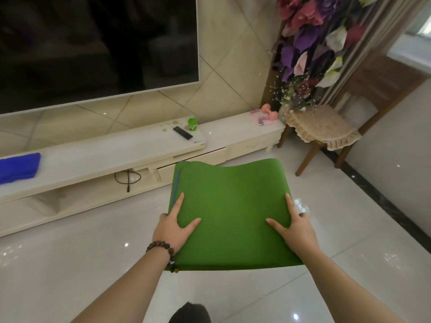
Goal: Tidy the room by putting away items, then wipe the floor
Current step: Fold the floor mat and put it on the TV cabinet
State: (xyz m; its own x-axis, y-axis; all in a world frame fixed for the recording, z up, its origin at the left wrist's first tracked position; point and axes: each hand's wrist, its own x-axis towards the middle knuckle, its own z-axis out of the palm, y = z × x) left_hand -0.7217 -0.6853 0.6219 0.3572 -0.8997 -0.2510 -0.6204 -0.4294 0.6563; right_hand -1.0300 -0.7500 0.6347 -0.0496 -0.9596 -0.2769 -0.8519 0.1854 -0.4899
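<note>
Green flexible mat (233,213), folded over on itself, held up in front of the person above the glossy pale tiled floor (58,264); its far edge curves upward and a thin blue-grey layer shows along its left edge. Left hand (173,231) grips the mat's left side, index finger and thumb spread straight on the upper surface, remaining fingers hidden below. A dark beaded bracelet (163,249) circles the left wrist. Right hand (292,226) grips the right side in mirror fashion, index finger and thumb flat on top, the rest out of sight underneath. Beyond the mat: a long cream low TV cabinet (105,164) bearing a blue folded cloth (19,167), a black remote control (183,133), a small green cup (192,124) and pink dumbbells (269,112). A large dark television screen (93,47) hangs above. Right of the cabinet: a wooden stool with frilled beige cushion (323,128), beside a tall arrangement of purple, pink and white artificial flowers (310,43).
</note>
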